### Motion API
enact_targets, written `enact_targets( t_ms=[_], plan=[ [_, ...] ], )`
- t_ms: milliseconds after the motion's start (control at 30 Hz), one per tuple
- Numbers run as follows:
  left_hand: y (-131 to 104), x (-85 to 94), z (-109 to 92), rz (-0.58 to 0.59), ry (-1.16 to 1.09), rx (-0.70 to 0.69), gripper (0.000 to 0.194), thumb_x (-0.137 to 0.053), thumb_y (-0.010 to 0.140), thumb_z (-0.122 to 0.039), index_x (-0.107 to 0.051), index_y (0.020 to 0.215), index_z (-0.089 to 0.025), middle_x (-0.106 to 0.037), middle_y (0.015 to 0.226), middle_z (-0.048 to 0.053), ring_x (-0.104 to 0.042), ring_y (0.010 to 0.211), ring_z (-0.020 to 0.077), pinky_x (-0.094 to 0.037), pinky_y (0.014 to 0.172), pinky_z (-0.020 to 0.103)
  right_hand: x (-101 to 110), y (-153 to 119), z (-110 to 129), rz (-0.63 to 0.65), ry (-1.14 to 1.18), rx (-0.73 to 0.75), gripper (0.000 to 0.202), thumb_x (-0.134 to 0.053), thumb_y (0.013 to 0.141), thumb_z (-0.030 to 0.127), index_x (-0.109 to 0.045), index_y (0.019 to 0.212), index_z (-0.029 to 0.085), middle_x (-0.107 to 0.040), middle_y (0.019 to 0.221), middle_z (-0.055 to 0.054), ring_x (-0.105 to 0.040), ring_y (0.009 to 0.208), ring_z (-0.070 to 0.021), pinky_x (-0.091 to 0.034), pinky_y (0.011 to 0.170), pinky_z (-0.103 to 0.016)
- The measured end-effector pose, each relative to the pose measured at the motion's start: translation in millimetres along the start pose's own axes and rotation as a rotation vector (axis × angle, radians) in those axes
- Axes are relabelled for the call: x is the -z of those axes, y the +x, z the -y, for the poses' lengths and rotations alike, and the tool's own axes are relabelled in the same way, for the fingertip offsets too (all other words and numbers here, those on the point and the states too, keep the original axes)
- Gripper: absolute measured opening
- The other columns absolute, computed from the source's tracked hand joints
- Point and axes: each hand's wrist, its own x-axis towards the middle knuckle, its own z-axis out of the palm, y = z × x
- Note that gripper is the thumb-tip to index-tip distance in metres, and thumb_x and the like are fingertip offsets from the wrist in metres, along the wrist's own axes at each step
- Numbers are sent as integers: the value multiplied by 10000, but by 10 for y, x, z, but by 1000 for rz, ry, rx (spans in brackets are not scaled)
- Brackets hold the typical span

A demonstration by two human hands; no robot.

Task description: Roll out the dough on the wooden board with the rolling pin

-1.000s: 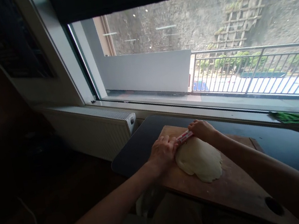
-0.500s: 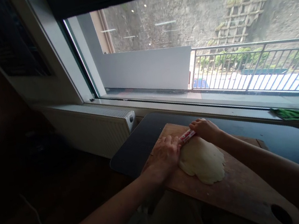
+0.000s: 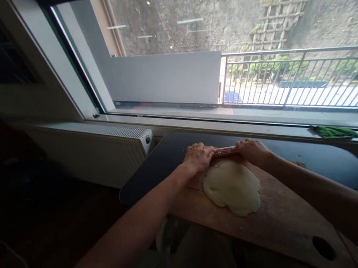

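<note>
A pale flattened sheet of dough [image 3: 232, 187] lies on a wooden cutting board [image 3: 278, 223] that sits on a dark table. At the dough's far edge a thin red-and-white roller [image 3: 225, 150] lies crosswise. My left hand [image 3: 197, 157] presses down on its left end and my right hand [image 3: 254, 150] on its right end. Both forearms reach out over the board from the near side.
The dark table [image 3: 157, 168] runs along a window sill. A white radiator [image 3: 105, 149] stands to the left below the window. A green bundle [image 3: 333, 132] lies on the sill at right. The board has a round hole [image 3: 323, 247] near its front corner.
Both hands have pushed the roller away from me, from the dough's top to its far edge, and it now lies level. The view has tilted slightly.
</note>
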Motion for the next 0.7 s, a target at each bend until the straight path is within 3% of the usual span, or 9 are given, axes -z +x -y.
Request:
enact_targets(
  t_ms=[167, 367, 567, 700],
  plan=[
    [-4, -19, 8, -64, -31, -161, 367, -343, 926, -429, -553, 1214, -339, -555, 978, 59, -503, 966, 221, -380, 874, 369, 16, -150, 18, 20, -14, 6, 224, -383, 900, 152, -575, 988, 81, -631, 962, -182, -594, 898, -253, -477, 686, -333],
    [136, -47, 41, 64, -16, -27, 360, -336, 922, -385, -544, 1217, -373, -576, 1006, 62, -539, 956, 246, -419, 806, 396, 38, -30, 2, 44, -9, -12, 242, -366, 888, 108, -567, 1019, 74, -642, 954, -184, -605, 901, -255, -489, 674, -335],
    [56, -49, 41, 10, -31, -135, 375, -304, 930, -421, -537, 1221, -379, -581, 1013, 62, -517, 1004, 243, -418, 824, 384, 15, -133, -27, 22, -5, 43, 234, -373, 890, 113, -574, 1010, 108, -644, 968, -161, -598, 908, -239, -487, 705, -326],
    [116, -44, 30, 67, -20, -67, 372, -318, 926, -390, -517, 1241, -397, -589, 1045, 59, -535, 994, 249, -421, 822, 410, 19, -73, -35, 30, -4, 6, 254, -353, 886, 94, -572, 1014, 83, -645, 961, -182, -604, 906, -248, -493, 691, -328]
  ],
)
